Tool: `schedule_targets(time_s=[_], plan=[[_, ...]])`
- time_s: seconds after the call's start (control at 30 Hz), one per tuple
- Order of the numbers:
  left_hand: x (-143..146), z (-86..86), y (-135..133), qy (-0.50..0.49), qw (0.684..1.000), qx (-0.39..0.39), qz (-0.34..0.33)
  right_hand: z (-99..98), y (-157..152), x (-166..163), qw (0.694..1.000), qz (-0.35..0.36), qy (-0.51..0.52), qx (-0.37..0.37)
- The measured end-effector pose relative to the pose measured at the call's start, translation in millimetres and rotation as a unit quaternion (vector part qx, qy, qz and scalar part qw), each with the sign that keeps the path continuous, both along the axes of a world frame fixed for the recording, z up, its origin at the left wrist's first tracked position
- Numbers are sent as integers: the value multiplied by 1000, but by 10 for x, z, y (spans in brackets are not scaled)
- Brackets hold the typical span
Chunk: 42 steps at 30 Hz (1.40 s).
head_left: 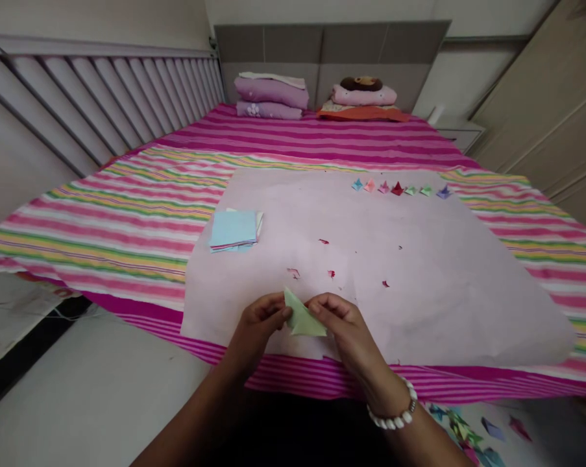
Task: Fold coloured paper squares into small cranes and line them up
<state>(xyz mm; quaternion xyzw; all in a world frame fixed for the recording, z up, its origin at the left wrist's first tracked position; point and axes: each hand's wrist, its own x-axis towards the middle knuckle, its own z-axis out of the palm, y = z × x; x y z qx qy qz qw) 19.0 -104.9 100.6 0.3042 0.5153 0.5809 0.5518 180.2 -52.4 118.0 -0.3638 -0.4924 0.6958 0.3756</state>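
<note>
Between both hands is a pale green folded paper [306, 322], held just above the near edge of a large whitish sheet [448, 292]. My left hand [261, 324] pinches its left side between thumb and fingers. On the paper's upper right side, my right hand [339, 321] closes with the thumb on top; a white bead bracelet [394, 421] circles that wrist. The paper has a pointed upper corner and a slanting fold. Some of its underside is hidden by the fingers.
A stack of square papers [234, 228], light blue on top, lies at the sheet's left. Several small folded paper pieces [397, 189] form a row at the far right. Red scraps [331, 274] dot the middle. More folded papers [461, 431] lie on the floor, lower right.
</note>
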Motion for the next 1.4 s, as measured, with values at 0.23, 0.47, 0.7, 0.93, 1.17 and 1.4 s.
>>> schedule_targets(time_s=[0.23,0.47,0.7,0.93,1.17,1.4], plan=[[-36,24,2,-14,1000,-9,2,26,53,36,1000,21,-11,20],[-3,14,8,65,998,-4,18,38,20,-1,981,5,-104,161],[26,113,-19,259,959,63,93,-29,-3,-36,971,-63,-125,194],[174,354,-159,468,863,183,58,-41,-29,-58,943,-104,-177,264],[241,194,-102,471,869,151,35,-13,-50,-87,962,-87,-135,222],[248,158,-62,479,867,134,17,6,-61,-96,955,-62,-156,246]])
